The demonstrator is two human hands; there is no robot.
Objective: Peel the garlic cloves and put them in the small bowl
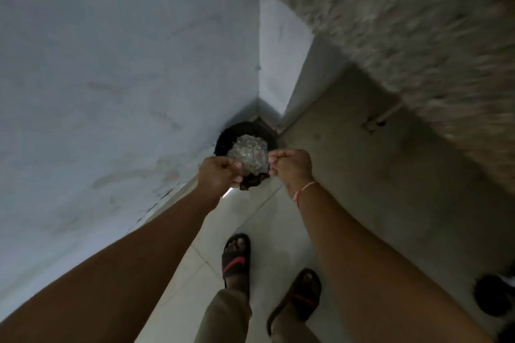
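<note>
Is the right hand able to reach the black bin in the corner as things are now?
Probably yes, but not freely. The right hand and the left hand both hold a crinkled sheet right above the black bin. Nothing blocks the way, though the right hand's grip is busy.

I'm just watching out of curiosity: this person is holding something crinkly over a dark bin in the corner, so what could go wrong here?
Both the left hand and the right hand pinch only the edges of the crinkly sheet, so it might slip or tip early. Whatever it carries could miss the dark bin and scatter on the tiled floor. The picture is dim and blurred, so its contents are unclear.
</note>
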